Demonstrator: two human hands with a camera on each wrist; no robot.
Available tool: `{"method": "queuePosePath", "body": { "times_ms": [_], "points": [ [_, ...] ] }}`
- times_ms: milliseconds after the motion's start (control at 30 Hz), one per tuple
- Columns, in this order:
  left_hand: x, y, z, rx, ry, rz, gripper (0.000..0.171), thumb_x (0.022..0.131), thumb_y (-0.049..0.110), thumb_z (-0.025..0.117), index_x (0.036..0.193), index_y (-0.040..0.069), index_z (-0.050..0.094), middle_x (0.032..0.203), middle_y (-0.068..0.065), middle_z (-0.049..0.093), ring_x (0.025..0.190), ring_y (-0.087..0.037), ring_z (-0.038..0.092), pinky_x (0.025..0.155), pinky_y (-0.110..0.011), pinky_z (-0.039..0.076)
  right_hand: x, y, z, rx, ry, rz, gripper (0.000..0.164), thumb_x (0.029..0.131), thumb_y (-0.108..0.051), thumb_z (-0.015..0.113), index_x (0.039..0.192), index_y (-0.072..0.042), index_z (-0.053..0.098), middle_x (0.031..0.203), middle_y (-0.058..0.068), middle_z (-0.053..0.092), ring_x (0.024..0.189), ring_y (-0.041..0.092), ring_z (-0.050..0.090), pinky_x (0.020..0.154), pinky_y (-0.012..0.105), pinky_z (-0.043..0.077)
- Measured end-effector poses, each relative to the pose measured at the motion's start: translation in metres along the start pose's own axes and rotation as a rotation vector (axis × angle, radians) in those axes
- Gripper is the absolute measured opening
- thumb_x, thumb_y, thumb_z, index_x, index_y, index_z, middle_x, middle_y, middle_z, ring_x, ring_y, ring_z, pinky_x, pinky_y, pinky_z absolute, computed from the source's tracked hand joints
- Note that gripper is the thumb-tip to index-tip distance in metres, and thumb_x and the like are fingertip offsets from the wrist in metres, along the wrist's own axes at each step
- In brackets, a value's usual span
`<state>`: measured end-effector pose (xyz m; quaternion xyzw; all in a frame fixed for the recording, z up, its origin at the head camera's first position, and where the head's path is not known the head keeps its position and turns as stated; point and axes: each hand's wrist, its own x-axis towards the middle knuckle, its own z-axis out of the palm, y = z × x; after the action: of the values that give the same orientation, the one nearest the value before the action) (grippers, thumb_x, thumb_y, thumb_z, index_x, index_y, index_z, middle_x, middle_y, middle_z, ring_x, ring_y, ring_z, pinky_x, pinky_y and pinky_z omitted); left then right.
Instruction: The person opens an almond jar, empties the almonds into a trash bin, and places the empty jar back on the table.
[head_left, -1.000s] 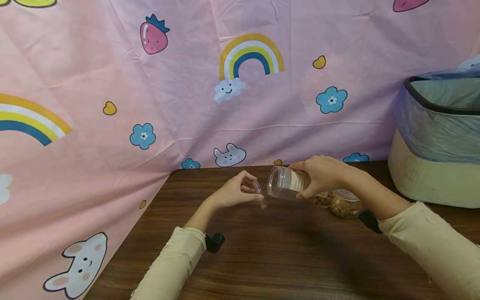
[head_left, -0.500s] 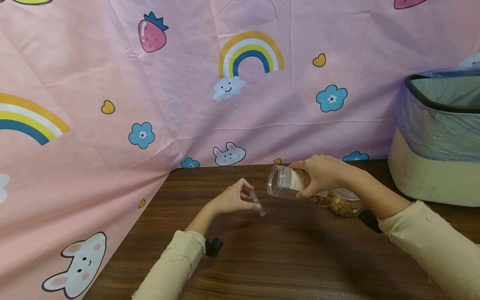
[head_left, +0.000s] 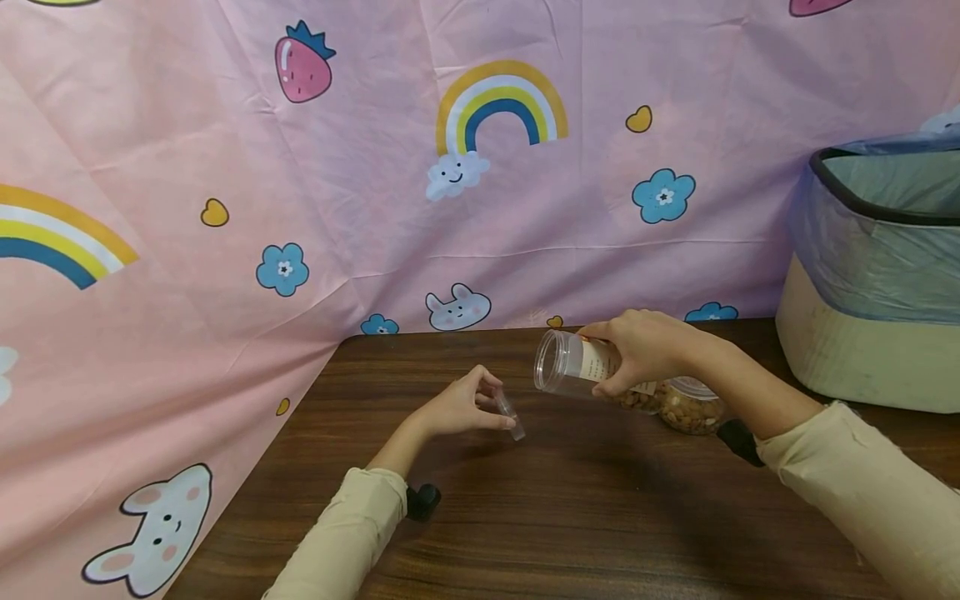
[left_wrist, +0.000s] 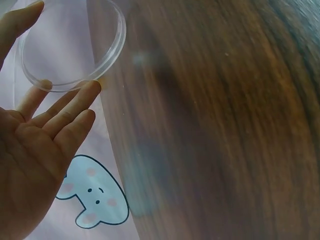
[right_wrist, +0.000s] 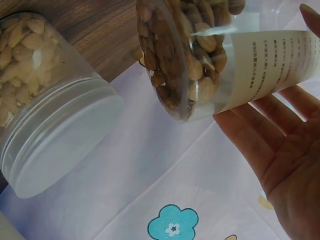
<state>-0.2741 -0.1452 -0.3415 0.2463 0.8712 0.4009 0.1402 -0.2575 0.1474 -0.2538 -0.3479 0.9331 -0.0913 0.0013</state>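
Note:
My left hand (head_left: 459,408) holds a clear round lid (head_left: 509,414) by its edge, thumb on one side and fingertips on the other. In the left wrist view, the lid's rim (left_wrist: 119,47) shows at upper left. With my right hand (head_left: 643,346) I grip a clear plastic jar (head_left: 558,373) with a cream label, tipped on its side so its uncovered mouth faces left, toward the lid. Almonds (right_wrist: 202,60) lie at the jar's bottom end in the right wrist view. Behind that end, a second jar of nuts (head_left: 690,410) stands with its lid (right_wrist: 70,142) on.
A bin (head_left: 862,350) lined with a bluish plastic bag stands at the right. The dark wooden table (head_left: 525,525) ends at a pink printed cloth (head_left: 360,167) hung behind and to the left.
My left hand has moved down and slightly left with the lid, widening the gap to the jar's mouth. The right hand and the tipped jar have stayed almost in place.

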Motion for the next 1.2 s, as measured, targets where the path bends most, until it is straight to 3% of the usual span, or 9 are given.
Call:
{"method": "queuePosePath", "body": {
  "times_ms": [100,467,633,867,1200],
  "points": [
    [0.005,-0.014,0.001,-0.021,0.002,-0.002,0.063,0.078,0.027,0.074,0.124,0.002,0.039,0.122,-0.014,0.048,0.112,-0.026,0.053,0.080,-0.037,0.049,0.000,0.000,0.000,0.003,0.001,0.000,0.076,0.070,-0.047,0.074,0.129,-0.005,0.051,0.070,-0.008,0.054,0.055,0.008,0.045,0.048,0.026,0.036],
    [-0.001,-0.021,-0.006,0.002,-0.032,0.034,0.068,0.077,0.024,0.075,0.132,-0.002,0.043,0.129,-0.014,0.047,0.119,-0.031,0.045,0.098,-0.040,0.037,-0.001,0.001,0.002,0.009,0.003,0.007,0.077,0.070,-0.047,0.074,0.130,-0.006,0.050,0.072,-0.008,0.054,0.057,0.008,0.045,0.050,0.027,0.037],
    [-0.005,-0.027,-0.008,0.029,-0.064,0.014,0.070,0.077,0.023,0.076,0.133,-0.003,0.042,0.130,-0.018,0.047,0.122,-0.036,0.042,0.098,-0.042,0.037,-0.002,0.001,0.002,0.007,0.001,0.013,0.077,0.070,-0.047,0.074,0.130,-0.006,0.050,0.072,-0.007,0.054,0.057,0.009,0.045,0.050,0.027,0.037],
    [-0.010,-0.032,-0.010,0.090,-0.071,-0.063,0.070,0.072,0.027,0.080,0.129,0.004,0.048,0.130,-0.012,0.047,0.118,-0.030,0.048,0.094,-0.042,0.040,-0.002,0.000,0.002,0.006,0.000,0.017,0.076,0.070,-0.046,0.074,0.130,-0.007,0.050,0.071,-0.008,0.054,0.056,0.009,0.045,0.050,0.027,0.036],
    [-0.008,-0.034,-0.010,0.191,-0.075,-0.002,0.067,0.068,0.024,0.083,0.122,-0.001,0.052,0.114,-0.011,0.058,0.104,-0.023,0.056,0.087,-0.037,0.045,-0.002,0.000,0.004,0.009,0.003,0.027,0.076,0.069,-0.046,0.075,0.130,-0.007,0.050,0.076,-0.007,0.055,0.059,0.009,0.047,0.051,0.027,0.039]
  ]
}}
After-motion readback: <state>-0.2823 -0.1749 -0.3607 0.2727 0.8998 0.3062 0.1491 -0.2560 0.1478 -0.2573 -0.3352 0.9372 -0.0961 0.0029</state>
